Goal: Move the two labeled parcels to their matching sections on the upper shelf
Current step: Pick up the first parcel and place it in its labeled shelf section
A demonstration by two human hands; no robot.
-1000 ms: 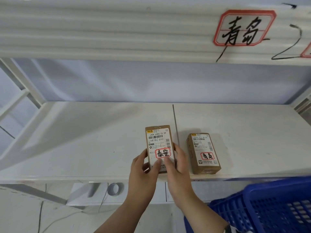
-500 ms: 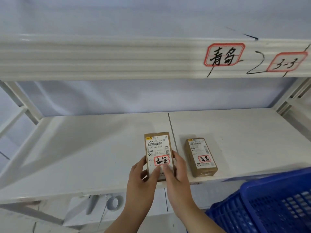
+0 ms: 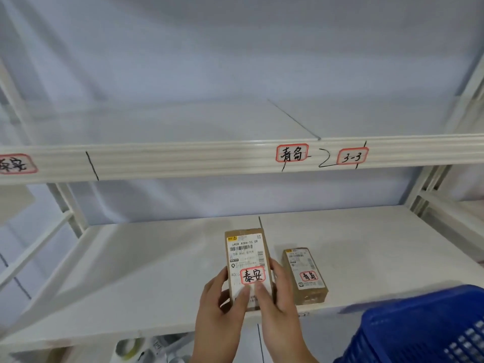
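Observation:
A brown parcel marked 泰安 (image 3: pixel 246 260) is held upright-tilted above the lower shelf (image 3: pixel 146 271). My left hand (image 3: pixel 222 310) grips its lower left side and my right hand (image 3: pixel 277 305) its lower right, thumbs on the white label. A second brown parcel marked 青岛 (image 3: pixel 305 275) lies flat on the lower shelf just to the right, untouched. The upper shelf's front rail (image 3: pixel 183 161) carries a 泰安 tag (image 3: pixel 15 165) at far left and a 青岛 tag (image 3: pixel 292 153) right of centre.
A 3-3 tag (image 3: pixel 352 156) sits right of the 青岛 tag. A blue plastic basket (image 3: pixel 419 328) fills the lower right corner. White shelf uprights (image 3: pixel 429 184) stand at the right, and a black line (image 3: pixel 293 119) divides the upper shelf.
The view has tilted upward, so the upper shelf surface and the far-left 泰安 tag now show. Both hands still hold the 泰安 parcel above the lower shelf.

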